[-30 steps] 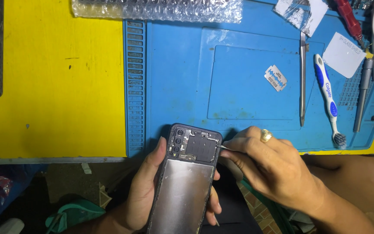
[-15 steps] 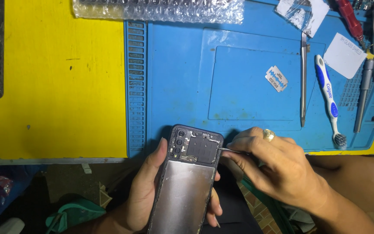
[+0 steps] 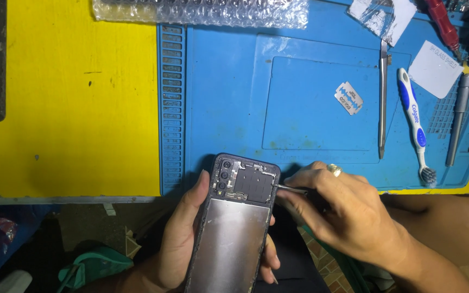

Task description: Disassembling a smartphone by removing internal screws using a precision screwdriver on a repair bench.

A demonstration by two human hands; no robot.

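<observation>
The right hand (image 3: 348,217) is pinching a thin metal tool (image 3: 291,189), its tip touching the right edge of the opened phone (image 3: 237,228). The left hand (image 3: 183,239) is gripping the phone from below, at the near edge of the blue mat (image 3: 310,108). A toothbrush (image 3: 416,127) and a razor blade (image 3: 349,98) are lying on the mat.

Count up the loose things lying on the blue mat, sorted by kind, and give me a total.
Toothbrush: 1
Razor blade: 1
Long metal pry tool: 1
Grey screwdriver: 1
White card: 1
Clear plastic packet: 1
Total: 6
The opened phone is not counted: the left hand holds it, and the right hand works a thin tool at its edge.
</observation>
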